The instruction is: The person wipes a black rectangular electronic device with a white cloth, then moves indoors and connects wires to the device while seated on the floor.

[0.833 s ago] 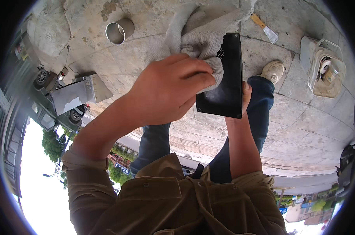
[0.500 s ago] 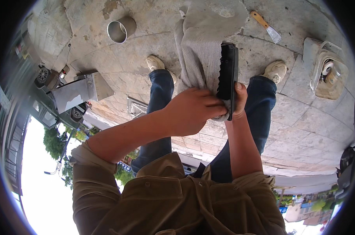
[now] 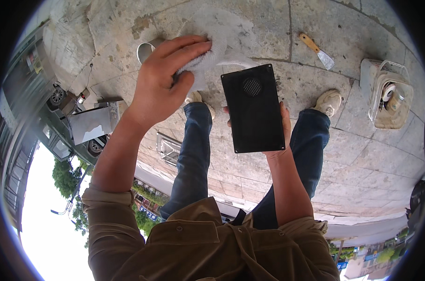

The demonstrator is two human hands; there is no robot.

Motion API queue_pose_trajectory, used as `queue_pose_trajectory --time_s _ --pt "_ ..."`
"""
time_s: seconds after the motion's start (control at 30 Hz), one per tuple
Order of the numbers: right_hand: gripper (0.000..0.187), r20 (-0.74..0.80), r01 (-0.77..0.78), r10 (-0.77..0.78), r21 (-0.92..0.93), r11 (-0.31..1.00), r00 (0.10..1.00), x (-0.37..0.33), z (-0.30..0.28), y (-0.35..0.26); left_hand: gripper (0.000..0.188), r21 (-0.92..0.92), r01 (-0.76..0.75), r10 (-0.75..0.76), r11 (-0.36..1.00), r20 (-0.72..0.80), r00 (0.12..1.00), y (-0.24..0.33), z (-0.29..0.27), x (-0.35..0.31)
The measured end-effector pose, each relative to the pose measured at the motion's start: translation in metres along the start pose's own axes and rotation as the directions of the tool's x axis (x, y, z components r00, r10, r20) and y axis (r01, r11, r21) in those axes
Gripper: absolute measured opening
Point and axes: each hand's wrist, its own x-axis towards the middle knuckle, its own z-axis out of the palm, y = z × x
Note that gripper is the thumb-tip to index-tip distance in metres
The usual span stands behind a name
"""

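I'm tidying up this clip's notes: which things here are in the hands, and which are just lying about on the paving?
In use:
- black flat panel, held from below by the right hand
- white cloth, gripped by the left hand

Lying about:
- scraper
- metal cup
- dirty plastic container

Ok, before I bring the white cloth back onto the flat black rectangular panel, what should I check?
1. Right hand supports the flat black rectangular panel from behind: ok.
2. Left hand grips the white cloth: ok.
3. Cloth apart from panel: ok.
4. Panel's face turned toward the camera, round mesh grille at its upper end: ok.
5. Panel face clean: cannot tell.
6. Wooden-handled metal scraper on the stone paving, away from both feet: ok.
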Motion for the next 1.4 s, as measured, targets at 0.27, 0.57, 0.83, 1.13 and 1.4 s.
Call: queue_pose_trajectory --time_s 0.27,0.57,0.83,1.13,1.4 --pt "0.071 -0.252 -0.094 0.055 -0.143 0.985 0.966 -0.012 -0.012 0.007 0.037 0.027 0.105 -0.109 0.994 0.223 0.969 -0.002 0.100 0.020" --pt "0.063 -0.320 -0.109 -0.020 -0.380 0.918 0.947 -0.014 -0.025 0.009 0.030 0.017 0.264 -0.264 0.964 0.142 0.954 -0.017 0.104 -0.011" --pt "0.081 -0.262 -0.040 -0.256 -0.768 0.640 0.931 -0.004 -0.022 0.002 0.034 -0.694 0.446 -0.557 0.565 0.078 0.827 0.000 0.059 -0.048" --pt "0.067 -0.317 -0.158 -0.014 -0.511 0.845 0.948 -0.022 -0.061 0.012 0.030 -0.578 0.399 -0.478 0.712 0.017 0.878 0.042 0.122 -0.059" --pt "0.086 -0.336 -0.190 -0.111 -0.741 0.644 0.935 -0.005 -0.018 0.013 0.029 -0.281 0.358 -0.430 0.890 -0.265 0.863 -0.002 0.126 -0.018"
